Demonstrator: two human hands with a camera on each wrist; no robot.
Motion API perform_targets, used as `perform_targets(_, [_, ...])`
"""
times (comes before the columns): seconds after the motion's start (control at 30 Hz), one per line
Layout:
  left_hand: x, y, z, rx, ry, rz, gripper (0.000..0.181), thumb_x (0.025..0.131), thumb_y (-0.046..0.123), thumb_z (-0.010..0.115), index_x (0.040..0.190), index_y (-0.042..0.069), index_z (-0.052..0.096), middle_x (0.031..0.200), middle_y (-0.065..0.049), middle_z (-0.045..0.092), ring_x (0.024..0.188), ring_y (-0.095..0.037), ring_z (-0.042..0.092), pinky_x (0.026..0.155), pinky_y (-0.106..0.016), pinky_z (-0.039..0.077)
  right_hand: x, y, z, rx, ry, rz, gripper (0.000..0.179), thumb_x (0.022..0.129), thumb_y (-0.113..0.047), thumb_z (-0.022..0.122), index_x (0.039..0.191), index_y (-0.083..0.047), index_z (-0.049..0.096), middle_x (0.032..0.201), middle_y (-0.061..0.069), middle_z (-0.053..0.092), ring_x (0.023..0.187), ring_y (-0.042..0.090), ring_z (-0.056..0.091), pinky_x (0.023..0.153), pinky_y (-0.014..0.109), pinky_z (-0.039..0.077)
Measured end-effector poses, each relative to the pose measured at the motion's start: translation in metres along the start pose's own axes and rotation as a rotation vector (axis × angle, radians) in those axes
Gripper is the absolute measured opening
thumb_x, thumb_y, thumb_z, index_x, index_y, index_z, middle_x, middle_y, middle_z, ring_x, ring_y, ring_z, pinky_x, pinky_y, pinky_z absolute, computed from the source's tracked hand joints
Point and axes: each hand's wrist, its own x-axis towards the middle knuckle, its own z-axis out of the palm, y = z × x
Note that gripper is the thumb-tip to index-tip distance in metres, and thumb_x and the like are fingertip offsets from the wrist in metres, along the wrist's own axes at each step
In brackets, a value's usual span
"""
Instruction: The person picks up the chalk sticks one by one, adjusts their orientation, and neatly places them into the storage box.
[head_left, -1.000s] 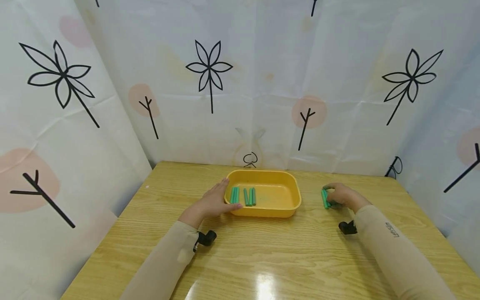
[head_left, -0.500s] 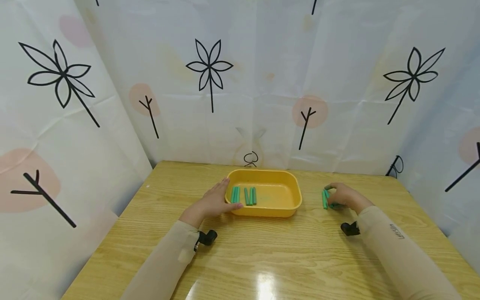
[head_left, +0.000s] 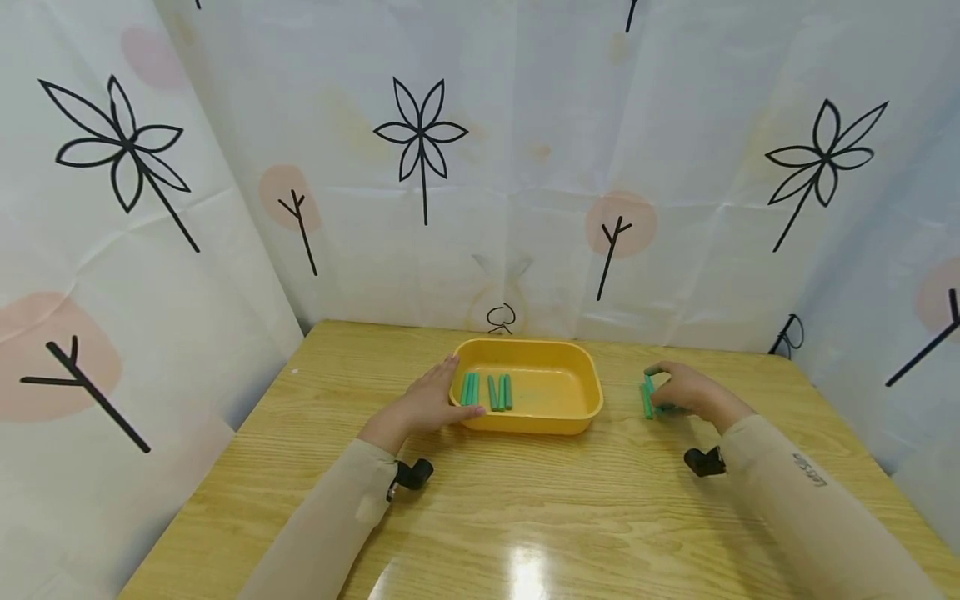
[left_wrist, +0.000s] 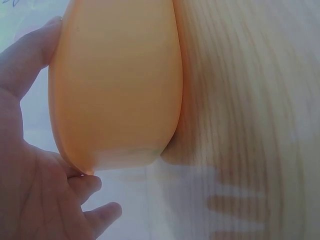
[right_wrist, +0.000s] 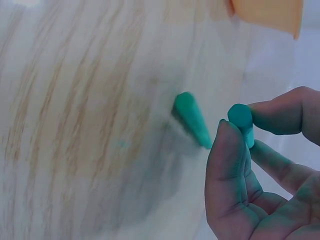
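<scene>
My left hand rests on the left end of a yellow plastic tray, thumb along the front rim and fingers stretched round the left side. The left wrist view shows its thumb and fingertips against the tray's wall. Inside the tray, at its left, lie several green chalk sticks in two small groups. To the right of the tray, my right hand pinches a green chalk stick between thumb and fingers, which are stained green. Another green chalk stick lies on the table close by the hand.
The wooden table reaches back to a white patterned cloth that hangs behind and at both sides. A black cable loop shows at the back right corner. Small black cameras are worn on both wrists.
The right hand has shifted slightly right and up, and the pinched chalk stick now stands apart from the one on the table. The left hand and tray have stayed in place.
</scene>
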Motion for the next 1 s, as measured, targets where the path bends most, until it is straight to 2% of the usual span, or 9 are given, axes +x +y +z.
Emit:
perform_targets(0.17, [0.000,0.001,-0.001,0.001,-0.006,0.001,0.116,0.084,0.074,0.061,0.162,0.007,0.005,0.168,-0.013,0.005,0.153,-0.036,0.009,0.120,-0.056,0.013,-0.003,-0.012,0.001,0.057,-0.024,-0.038,0.075,0.091,0.002,0.059,0.153,0.011,0.018,0.095,0.020,0.058,0.074,0.029,0.063,0.075,0.046,0.056])
perform_targets(0.27, [0.001,0.000,-0.001,0.008,-0.010,0.001,0.117,0.084,0.075,0.060,0.162,0.007,0.004,0.168,-0.013,0.004,0.153,-0.036,0.009,0.120,-0.056,0.013,-0.006,-0.023,0.001,0.045,-0.044,-0.062,0.076,0.090,0.002,0.059,0.153,0.011,0.017,0.095,0.022,0.059,0.073,0.030,0.064,0.077,0.047,0.056])
perform_targets(0.53, [0.002,0.000,-0.001,0.008,-0.013,-0.010,0.115,0.086,0.072,0.061,0.162,0.008,0.004,0.168,-0.011,0.003,0.153,-0.035,0.008,0.120,-0.057,0.013,-0.017,-0.057,0.001,0.064,-0.071,-0.111,0.077,0.088,0.001,0.060,0.154,0.007,0.020,0.098,0.016,0.054,0.076,0.021,0.057,0.075,0.038,0.055])
perform_targets(0.73, [0.003,-0.001,0.000,0.010,-0.017,-0.008,0.115,0.085,0.073,0.061,0.162,0.008,0.004,0.168,-0.010,0.003,0.153,-0.035,0.007,0.120,-0.056,0.013,-0.020,-0.082,0.008,0.089,-0.090,-0.124,0.074,0.090,0.000,0.061,0.154,0.004,0.023,0.095,0.013,0.054,0.078,0.021,0.058,0.075,0.037,0.056])
perform_targets(1.0, [0.001,-0.001,0.000,0.007,-0.010,-0.011,0.116,0.085,0.074,0.060,0.162,0.007,0.005,0.168,-0.011,0.005,0.153,-0.035,0.009,0.120,-0.056,0.014,-0.012,-0.105,0.026,0.150,-0.101,-0.127,0.071,0.092,0.002,0.060,0.155,0.002,0.026,0.096,0.014,0.052,0.078,0.021,0.056,0.078,0.037,0.056])
